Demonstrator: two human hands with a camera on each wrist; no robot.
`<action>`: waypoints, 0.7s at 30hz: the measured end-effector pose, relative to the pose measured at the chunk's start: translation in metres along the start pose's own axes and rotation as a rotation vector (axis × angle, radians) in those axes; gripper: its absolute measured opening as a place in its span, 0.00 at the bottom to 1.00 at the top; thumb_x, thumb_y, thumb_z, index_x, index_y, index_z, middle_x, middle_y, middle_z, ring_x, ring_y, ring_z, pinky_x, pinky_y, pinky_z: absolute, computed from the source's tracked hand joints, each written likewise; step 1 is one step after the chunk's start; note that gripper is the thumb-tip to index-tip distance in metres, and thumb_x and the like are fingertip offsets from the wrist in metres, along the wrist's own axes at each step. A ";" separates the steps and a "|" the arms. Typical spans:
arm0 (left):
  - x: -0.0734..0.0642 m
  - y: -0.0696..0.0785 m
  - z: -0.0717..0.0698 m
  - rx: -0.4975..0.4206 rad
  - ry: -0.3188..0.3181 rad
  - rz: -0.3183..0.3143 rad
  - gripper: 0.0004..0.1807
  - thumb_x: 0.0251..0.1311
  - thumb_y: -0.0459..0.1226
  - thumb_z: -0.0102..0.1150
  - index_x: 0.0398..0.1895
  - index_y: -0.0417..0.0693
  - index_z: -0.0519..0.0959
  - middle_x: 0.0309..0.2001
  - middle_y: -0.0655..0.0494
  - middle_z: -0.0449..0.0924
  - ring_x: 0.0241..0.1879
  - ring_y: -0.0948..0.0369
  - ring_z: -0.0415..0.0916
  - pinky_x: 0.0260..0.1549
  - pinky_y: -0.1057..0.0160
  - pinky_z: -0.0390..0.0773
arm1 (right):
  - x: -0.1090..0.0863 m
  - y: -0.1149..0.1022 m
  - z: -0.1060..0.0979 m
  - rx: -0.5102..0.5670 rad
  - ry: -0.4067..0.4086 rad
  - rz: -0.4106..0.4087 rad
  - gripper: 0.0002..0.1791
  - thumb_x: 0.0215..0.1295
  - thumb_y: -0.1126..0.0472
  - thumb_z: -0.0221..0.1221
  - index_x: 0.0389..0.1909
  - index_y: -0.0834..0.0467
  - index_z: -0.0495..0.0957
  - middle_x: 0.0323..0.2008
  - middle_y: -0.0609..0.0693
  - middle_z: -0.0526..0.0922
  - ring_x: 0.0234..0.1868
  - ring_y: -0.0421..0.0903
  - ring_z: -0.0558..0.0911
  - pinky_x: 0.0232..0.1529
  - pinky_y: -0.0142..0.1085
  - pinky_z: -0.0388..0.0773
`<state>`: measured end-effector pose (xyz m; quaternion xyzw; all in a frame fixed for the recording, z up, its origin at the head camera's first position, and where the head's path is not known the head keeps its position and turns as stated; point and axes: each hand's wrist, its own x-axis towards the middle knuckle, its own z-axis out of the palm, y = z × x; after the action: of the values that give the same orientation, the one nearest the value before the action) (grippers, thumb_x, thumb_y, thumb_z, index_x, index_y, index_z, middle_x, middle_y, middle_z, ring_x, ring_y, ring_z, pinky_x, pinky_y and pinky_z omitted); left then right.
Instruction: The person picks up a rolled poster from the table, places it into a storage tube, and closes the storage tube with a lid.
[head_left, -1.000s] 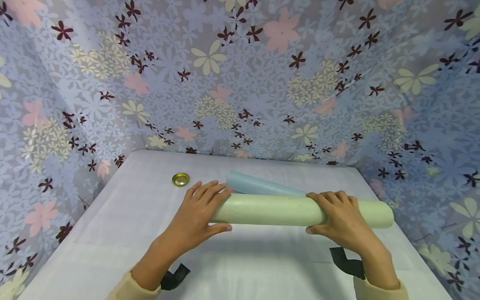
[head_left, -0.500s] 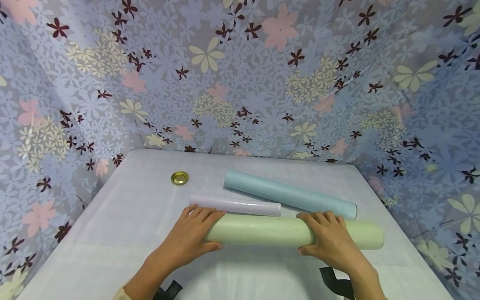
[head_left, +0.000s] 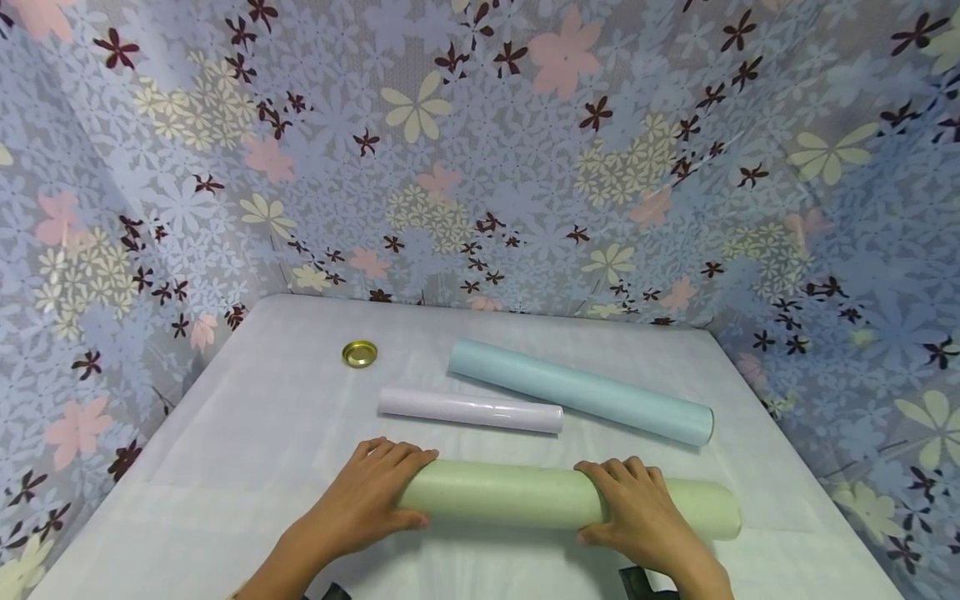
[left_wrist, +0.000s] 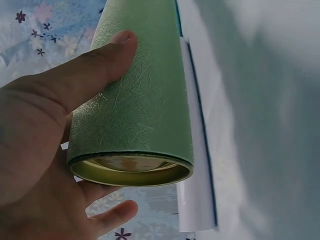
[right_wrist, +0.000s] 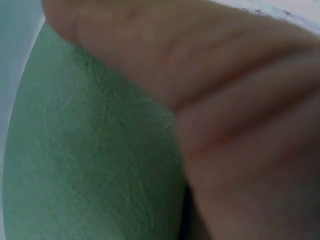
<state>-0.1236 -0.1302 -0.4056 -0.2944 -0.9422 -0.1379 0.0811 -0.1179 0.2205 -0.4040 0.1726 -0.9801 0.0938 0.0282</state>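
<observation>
Both hands grip a long pale green tube point(head_left: 510, 496) that lies crosswise at the near part of the table. My left hand point(head_left: 367, 496) holds its left end, thumb on the near side and fingers over the top. Further right along the tube, my right hand point(head_left: 633, 512) grips it the same way, and the right end sticks out past that hand. In the left wrist view the tube's end shows a gold-coloured metal rim point(left_wrist: 130, 179); what lies inside is unclear. The right wrist view is mostly filled by the hand and the tube's green surface point(right_wrist: 95, 150).
Beyond the green tube lies a thinner glossy white roll point(head_left: 468, 411). A light blue tube point(head_left: 581, 390) lies slanted behind it to the right. Back left on the white table point(head_left: 247, 400) rests a small round gold lid point(head_left: 360, 354). Flowered cloth point(head_left: 480, 167) surrounds the table.
Both hands have brought the green tube nearer to me and slightly left. The white roll, hidden at first, and the whole blue tube have come into sight.
</observation>
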 end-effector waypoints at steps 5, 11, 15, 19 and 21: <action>-0.005 -0.004 0.005 -0.018 -0.025 0.000 0.41 0.39 0.58 0.70 0.60 0.55 0.72 0.50 0.62 0.78 0.51 0.61 0.73 0.56 0.51 0.67 | -0.001 -0.002 0.005 0.023 -0.046 0.013 0.44 0.29 0.37 0.73 0.55 0.46 0.74 0.42 0.42 0.79 0.44 0.43 0.71 0.46 0.46 0.65; -0.010 -0.008 0.009 -0.049 -0.055 -0.004 0.41 0.39 0.57 0.70 0.60 0.54 0.72 0.51 0.63 0.78 0.51 0.62 0.73 0.55 0.51 0.67 | 0.000 -0.004 0.010 0.018 -0.085 0.003 0.45 0.29 0.34 0.72 0.54 0.47 0.74 0.41 0.42 0.78 0.43 0.43 0.71 0.45 0.48 0.66; -0.013 -0.010 0.010 -0.065 -0.078 -0.010 0.41 0.40 0.56 0.70 0.61 0.54 0.71 0.51 0.63 0.78 0.50 0.62 0.73 0.55 0.50 0.67 | 0.000 -0.006 0.013 0.007 -0.095 -0.020 0.46 0.29 0.33 0.71 0.54 0.47 0.74 0.41 0.42 0.78 0.43 0.43 0.71 0.44 0.47 0.66; -0.016 -0.012 0.011 -0.077 -0.091 -0.012 0.41 0.40 0.56 0.70 0.61 0.55 0.71 0.50 0.64 0.78 0.49 0.63 0.73 0.55 0.49 0.67 | -0.001 -0.007 0.014 0.000 -0.088 -0.044 0.45 0.29 0.33 0.70 0.54 0.47 0.74 0.40 0.42 0.78 0.41 0.42 0.70 0.43 0.47 0.66; -0.017 -0.012 0.011 -0.077 -0.093 -0.009 0.41 0.40 0.56 0.70 0.61 0.55 0.71 0.50 0.65 0.78 0.49 0.63 0.73 0.55 0.49 0.67 | -0.001 -0.008 0.015 -0.004 -0.084 -0.053 0.44 0.29 0.33 0.70 0.53 0.47 0.74 0.39 0.42 0.78 0.41 0.42 0.70 0.43 0.47 0.66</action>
<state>-0.1173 -0.1458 -0.4228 -0.2989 -0.9403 -0.1606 0.0253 -0.1146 0.2105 -0.4173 0.2023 -0.9757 0.0835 -0.0103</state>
